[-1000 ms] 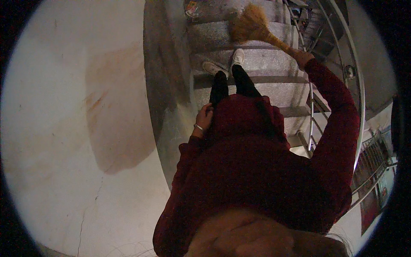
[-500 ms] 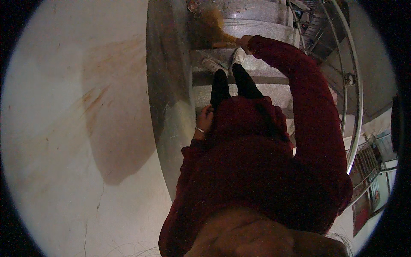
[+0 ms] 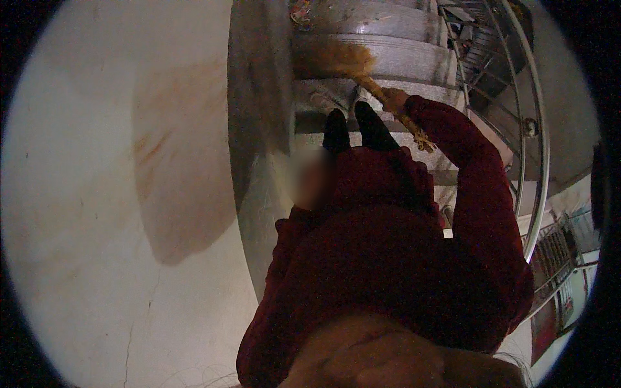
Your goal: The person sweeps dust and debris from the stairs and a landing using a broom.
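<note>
My right hand (image 3: 394,100) is closed round the short handle of a yellowish-brown straw hand broom (image 3: 370,83). The handle's tied end sticks out behind the hand, toward me. Its bristle head lies across a grey stair step in front of my feet, reaching left toward the wall side. My left hand (image 3: 312,180) hangs by my left side, close to my dark red clothing; it is blurred, so its fingers do not show. Bits of litter (image 3: 300,13) lie on a lower step at the upper left.
Grey stairs (image 3: 407,55) run down ahead of me. Along the left rises a pale wall (image 3: 77,194) with a dark lower band (image 3: 259,97). A metal handrail (image 3: 542,149) curves along the right, beyond my right arm. My shoes (image 3: 326,102) stand on a step near the broom.
My right hand has moved right and toward me, turning the broom so its handle end now shows. The bristles have come closer to my feet. My left hand stays at my side.
</note>
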A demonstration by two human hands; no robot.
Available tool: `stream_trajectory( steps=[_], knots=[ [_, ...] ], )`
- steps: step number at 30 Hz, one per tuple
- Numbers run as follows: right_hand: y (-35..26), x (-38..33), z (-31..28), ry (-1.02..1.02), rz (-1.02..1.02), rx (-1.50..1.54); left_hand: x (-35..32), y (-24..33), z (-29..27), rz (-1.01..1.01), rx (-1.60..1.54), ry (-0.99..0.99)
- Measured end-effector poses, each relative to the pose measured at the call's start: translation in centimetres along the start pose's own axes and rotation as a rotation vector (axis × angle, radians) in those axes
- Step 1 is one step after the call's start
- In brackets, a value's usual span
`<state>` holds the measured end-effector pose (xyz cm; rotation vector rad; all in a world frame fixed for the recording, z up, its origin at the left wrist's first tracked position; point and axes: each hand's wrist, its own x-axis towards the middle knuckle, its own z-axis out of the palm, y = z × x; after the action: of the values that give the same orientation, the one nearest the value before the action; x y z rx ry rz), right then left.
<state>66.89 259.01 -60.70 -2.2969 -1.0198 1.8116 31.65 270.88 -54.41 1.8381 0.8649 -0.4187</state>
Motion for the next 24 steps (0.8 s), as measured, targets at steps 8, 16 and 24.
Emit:
stream_trajectory(
  steps=[8,16,24],
  knots=[
    [4.7,9.0,2.4,-0.013,-0.084,-0.093,1.8,6.8,-2.8,-0.183,-0.11,-0.22],
    [4.4,-3.5,-0.3,0.053,0.134,0.814,1.2,4.2,-0.7,-0.189,-0.058,-0.141],
    [8.3,-3.6,1.4,0.042,0.009,0.282,1.6,2.4,2.7,0.348,0.336,0.176]
  ],
)
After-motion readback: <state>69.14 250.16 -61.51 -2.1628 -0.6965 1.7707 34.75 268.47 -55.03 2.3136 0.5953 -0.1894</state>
